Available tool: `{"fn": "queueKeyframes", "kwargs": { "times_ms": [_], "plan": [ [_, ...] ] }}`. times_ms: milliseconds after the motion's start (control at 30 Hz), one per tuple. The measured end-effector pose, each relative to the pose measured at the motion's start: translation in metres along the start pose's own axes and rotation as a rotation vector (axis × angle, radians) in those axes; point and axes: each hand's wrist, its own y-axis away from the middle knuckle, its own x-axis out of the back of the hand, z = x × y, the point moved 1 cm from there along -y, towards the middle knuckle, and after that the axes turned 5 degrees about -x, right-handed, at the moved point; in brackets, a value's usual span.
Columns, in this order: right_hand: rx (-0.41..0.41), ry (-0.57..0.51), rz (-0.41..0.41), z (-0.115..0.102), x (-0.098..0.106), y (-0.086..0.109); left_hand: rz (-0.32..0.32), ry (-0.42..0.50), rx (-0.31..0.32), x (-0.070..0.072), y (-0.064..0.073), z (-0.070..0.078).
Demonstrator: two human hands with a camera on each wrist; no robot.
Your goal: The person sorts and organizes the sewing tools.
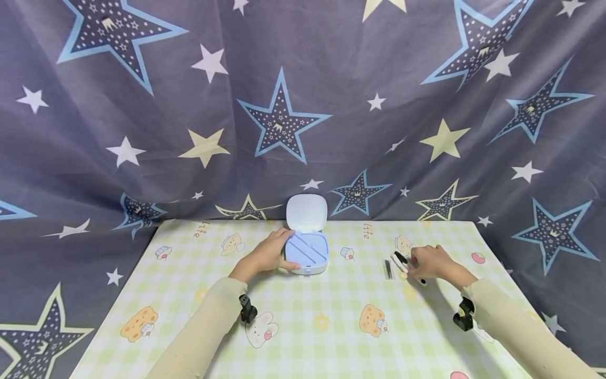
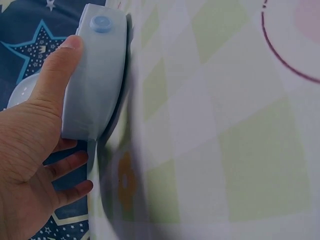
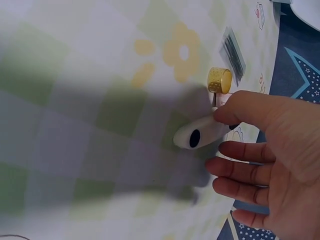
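The left hand [image 1: 267,255] spreads wide against the blue box [image 1: 313,270], frame centre. The right hand [image 1: 432,262], fingers loose, hangs at centre right by a white tool [image 3: 204,131] (touching or not, I can't tell). A careless brush could roll the gold ring [image 3: 219,80] away. The thumb hides the tool's far end.

Homelike setting; exact room can't be told. Star-print curtain [image 1: 341,68] hangs behind and beside a counter [image 1: 326,302] in pale green check (cartoon-printed, nursery-like).
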Motion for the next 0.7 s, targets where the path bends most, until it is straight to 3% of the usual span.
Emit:
{"fn": "queueKeyframes", "kwargs": {
  "times_ms": [700],
  "plan": [
    [0.002,-0.022,0.054,0.0011,-0.0075,-0.0073,-0.002,0.000,0.007,0.0008,0.0010,0.0013]
  ]
}}
